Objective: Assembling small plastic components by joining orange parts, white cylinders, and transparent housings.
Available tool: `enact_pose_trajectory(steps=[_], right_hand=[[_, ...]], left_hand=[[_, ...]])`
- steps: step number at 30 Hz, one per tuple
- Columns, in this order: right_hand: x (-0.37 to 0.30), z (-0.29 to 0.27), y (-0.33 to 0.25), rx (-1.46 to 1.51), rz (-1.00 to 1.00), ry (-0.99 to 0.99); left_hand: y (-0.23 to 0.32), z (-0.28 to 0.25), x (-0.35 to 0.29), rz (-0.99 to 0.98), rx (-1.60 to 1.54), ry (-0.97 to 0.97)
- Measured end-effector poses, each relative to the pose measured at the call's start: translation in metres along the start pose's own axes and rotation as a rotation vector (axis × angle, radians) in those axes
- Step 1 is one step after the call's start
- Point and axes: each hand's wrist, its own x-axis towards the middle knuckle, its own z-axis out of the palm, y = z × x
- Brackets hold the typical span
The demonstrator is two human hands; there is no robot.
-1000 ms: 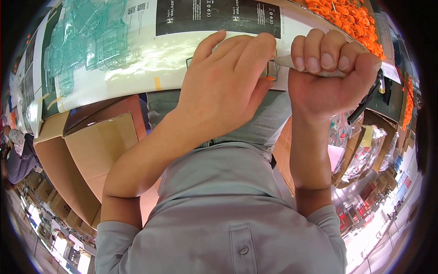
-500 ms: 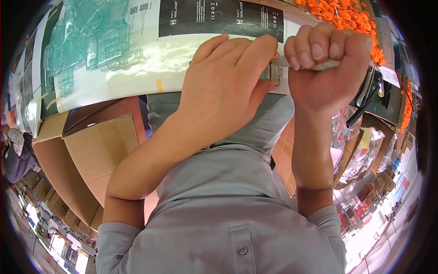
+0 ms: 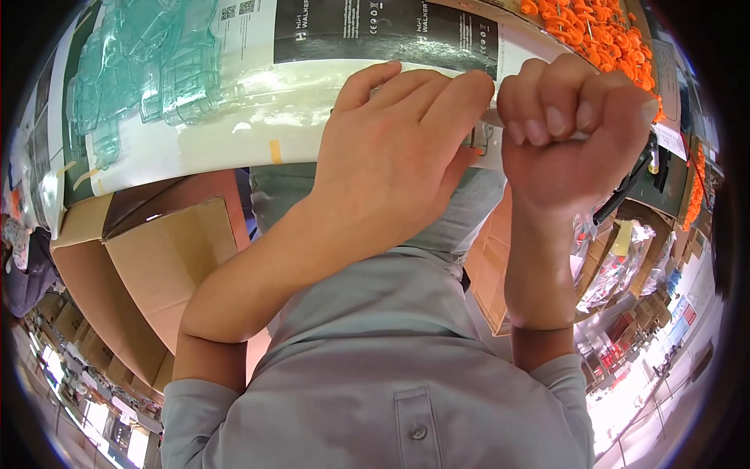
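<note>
Fingers of my right hand (image 3: 569, 144) clench around a pale, slim tool (image 3: 492, 118), mostly hidden; the bent fingers of my left hand (image 3: 398, 148) grip a small clear part (image 3: 487, 141), which peeks out between the hands at the near edge of the desk (image 3: 662, 195). I judge it light, stiff and slick, apt to skid or crack under force, so I'd pinch its rim from opposite sides. Beyond lie glossy teal shells (image 3: 183, 74) on a white sheet (image 3: 207, 156), and loose orange pieces (image 3: 598, 39).

A dark green table (image 3: 664, 197) is holding a white sheet (image 3: 234, 148); clear teal plastic parts (image 3: 187, 86) are lying on it, while orange pieces (image 3: 598, 35) are sitting heaped at far right.
</note>
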Motion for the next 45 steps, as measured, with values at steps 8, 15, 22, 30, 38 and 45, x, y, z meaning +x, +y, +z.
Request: enact_pose_trajectory(steps=[8, 15, 22, 30, 38, 45], right_hand=[[0.002, 0.004, 0.013, -0.244, -0.181, -0.103], [-0.006, 0.000, -0.006, 0.083, -0.034, 0.213], [-0.030, -0.017, 0.000, 0.167, -0.060, 0.054], [-0.032, -0.017, 0.003, 0.119, -0.147, -0.043], [-0.035, -0.009, 0.003, 0.002, -0.189, -0.156], [-0.032, -0.004, 0.015, -0.060, -0.244, -0.138]], left_hand=[[0.005, -0.003, 0.001, 0.002, 0.060, -0.059], [-0.002, 0.002, -0.012, 0.163, 0.213, 0.025], [-0.006, 0.005, -0.014, 0.226, 0.228, 0.079], [-0.004, 0.005, -0.013, 0.189, 0.225, 0.055], [-0.007, 0.006, -0.017, 0.150, 0.198, 0.056], [-0.004, 0.006, -0.014, 0.141, 0.180, 0.062]])
